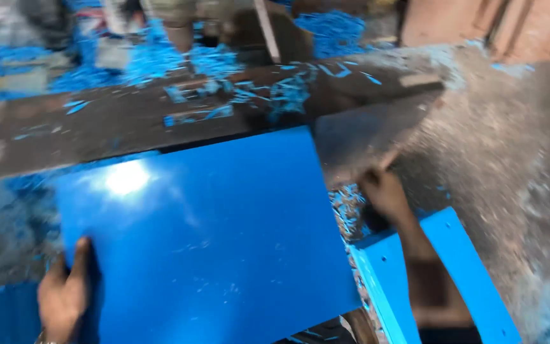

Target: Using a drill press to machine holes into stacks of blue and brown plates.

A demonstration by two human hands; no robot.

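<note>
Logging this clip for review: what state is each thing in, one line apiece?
blue panel: flat, glossy, tilted, far edge under the dark bar
left hand: gripping the panel's left edge
right hand: at the panel's right side, grip unclear
dark bar: strewn with blue shavings
blue bracket: lying beside the panel

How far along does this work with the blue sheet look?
Blue shavings litter the dark bench beam, so some cutting looks already done. In hand: the left hand grips the glossy blue flat sheet at its lower left edge, the right hand at its right edge. The sheet looks whole; how much remains is unclear.
</note>
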